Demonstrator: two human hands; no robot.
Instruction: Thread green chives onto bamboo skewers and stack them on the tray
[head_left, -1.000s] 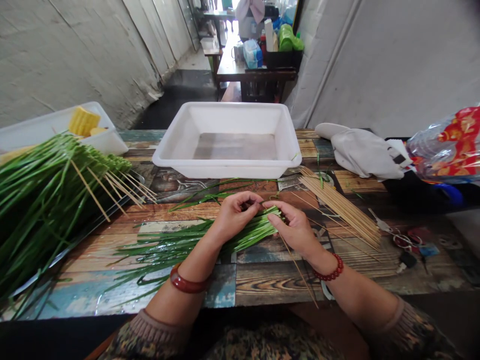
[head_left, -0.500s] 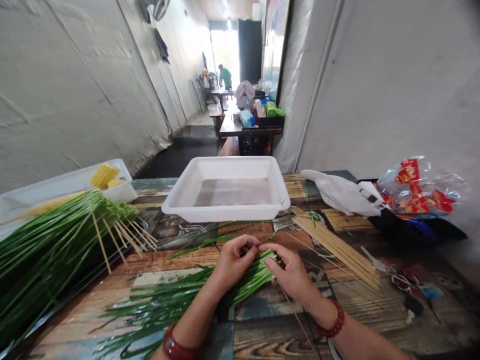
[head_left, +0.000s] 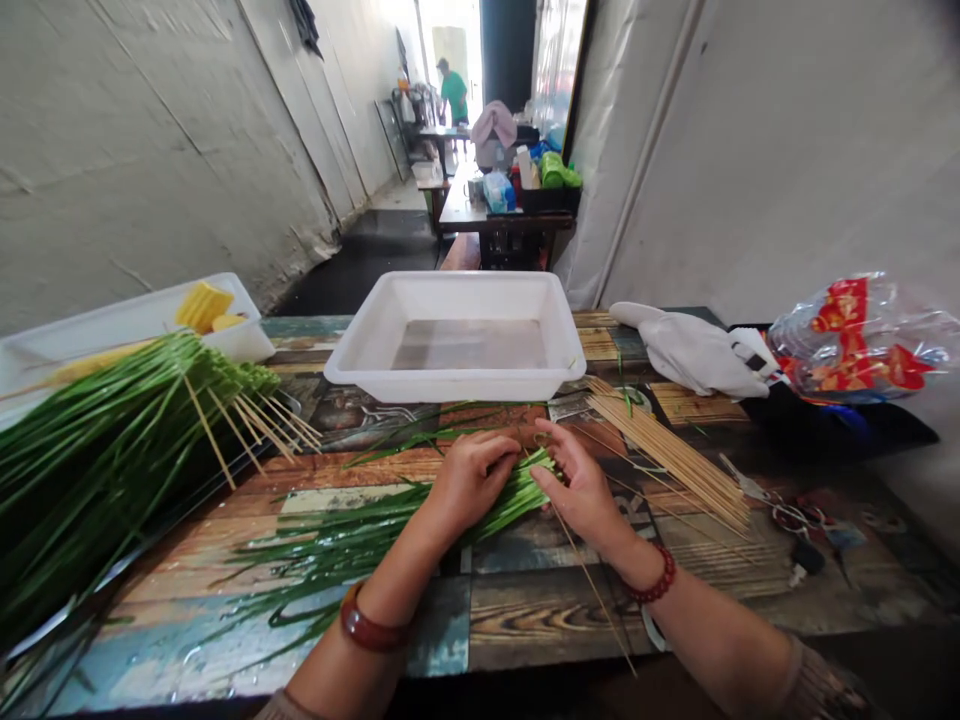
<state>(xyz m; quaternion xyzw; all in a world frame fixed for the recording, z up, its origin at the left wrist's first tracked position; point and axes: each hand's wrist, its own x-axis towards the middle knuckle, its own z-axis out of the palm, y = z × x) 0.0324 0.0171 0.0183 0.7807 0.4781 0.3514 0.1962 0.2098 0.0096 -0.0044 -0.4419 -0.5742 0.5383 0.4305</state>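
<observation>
A bunch of wet garlic chives [head_left: 517, 505] lies on the table, its pale cut ends to the right. My left hand [head_left: 472, 485] is closed over the stalks, its thumb and forefinger pinched close to the ends. My right hand [head_left: 585, 495] curves around the cut ends with its thumb against them and its forefinger raised. A thin bamboo skewer [head_left: 596, 595] runs from the bunch under my right hand toward the table's front edge. My palm and lower fingers on the right are partly hidden. More skewers [head_left: 667, 455] lie in a pile to the right.
A white plastic tub [head_left: 454, 390] stands ahead of my hands. Skewered chives [head_left: 112, 430] are heaped at left beside a white tray [head_left: 255, 340] with corn [head_left: 202, 305]. Scissors [head_left: 750, 485], a white cloth [head_left: 682, 350] and a plastic bag [head_left: 855, 340] lie at right. A person stands far back.
My right forefinger has lifted away from my left fingertips, leaving a gap between the hands. My left fingers have closed over more tightly. The view has tilted down.
</observation>
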